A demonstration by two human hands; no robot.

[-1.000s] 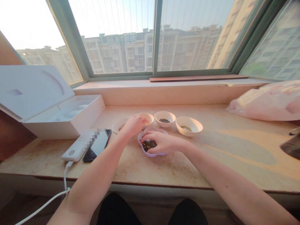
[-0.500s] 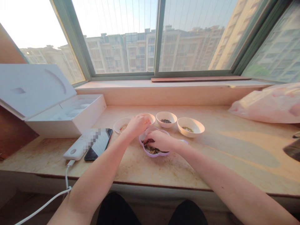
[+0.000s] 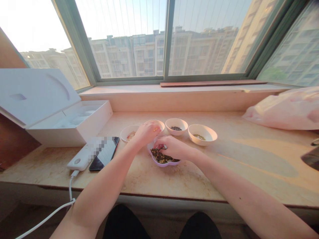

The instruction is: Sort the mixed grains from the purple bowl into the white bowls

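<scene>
My left hand point(image 3: 149, 133) is over a white bowl point(image 3: 162, 125), fingertips bent down at its inside. A yellowish bit shows by those fingers, but what they pinch is hidden. My right hand point(image 3: 174, 148) hovers just above a lilac, wavy-edged bowl point(image 3: 166, 165), thumb and fingers closed around a few dark and pale seeds. Inside that bowl lies a mix of dark and yellow seeds or beans point(image 3: 161, 156). To the left, partly behind my left wrist, sits a white bowl point(image 3: 124, 135) with reddish and pale pieces.
Behind stand a white bowl point(image 3: 177, 120) of black seeds and another point(image 3: 210, 136) of greenish seeds. A phone point(image 3: 103, 156), a white power bank point(image 3: 79, 157) with its cable and an opened white box point(image 3: 94, 121) lie left. A plastic bag point(image 3: 286, 111) rests right.
My right hand has risen slightly out of the seed mix, so more of the mix shows, with dark and pale bits in its fingers. My left hand has stayed over its bowl.
</scene>
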